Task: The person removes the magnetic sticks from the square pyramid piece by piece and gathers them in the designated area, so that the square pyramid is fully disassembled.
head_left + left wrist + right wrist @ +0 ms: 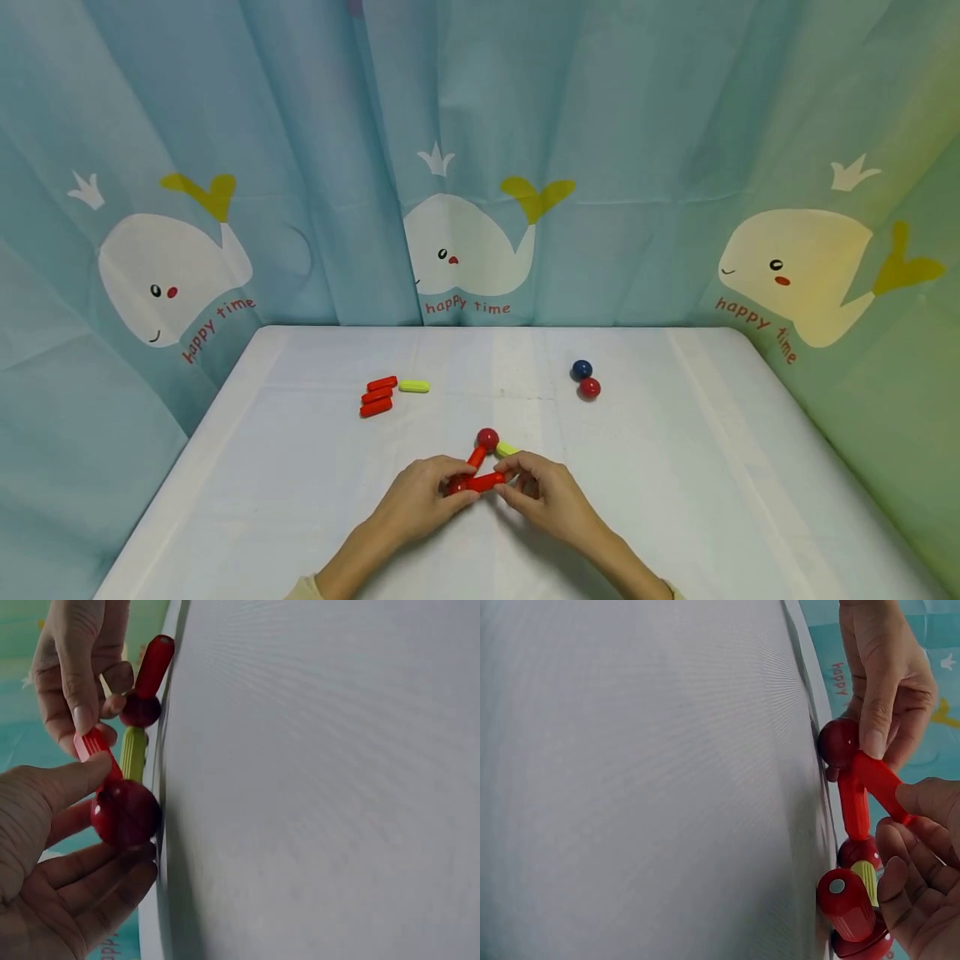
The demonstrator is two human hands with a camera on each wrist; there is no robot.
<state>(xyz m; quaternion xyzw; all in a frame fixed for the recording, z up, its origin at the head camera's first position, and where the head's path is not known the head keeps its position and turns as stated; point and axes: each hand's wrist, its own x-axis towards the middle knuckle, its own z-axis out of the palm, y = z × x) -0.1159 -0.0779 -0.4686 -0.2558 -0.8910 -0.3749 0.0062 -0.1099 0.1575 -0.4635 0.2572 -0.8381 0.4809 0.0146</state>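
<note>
My left hand (426, 498) grips a red ball (126, 814) low over the table, its thumb at the near end of a red rod (486, 482) that meets the ball. The rod's other end is pinched between thumb and fingers of my right hand (553, 493). A second red rod (853, 806) runs from the held ball to another red ball (487, 439). From that one extends a yellow-green rod (507, 449), partly behind my right hand in the head view. Further along in the right wrist view are another red ball (862, 943) and a red rod (847, 900) with a grey end.
Several loose red rods (377, 396) lie side by side at the back left of the white table (262, 500), with a yellow-green rod (414, 387) beside them. A blue ball (581, 370) and a red ball (589, 388) sit at the back right. A whale-print curtain (630, 250) hangs behind.
</note>
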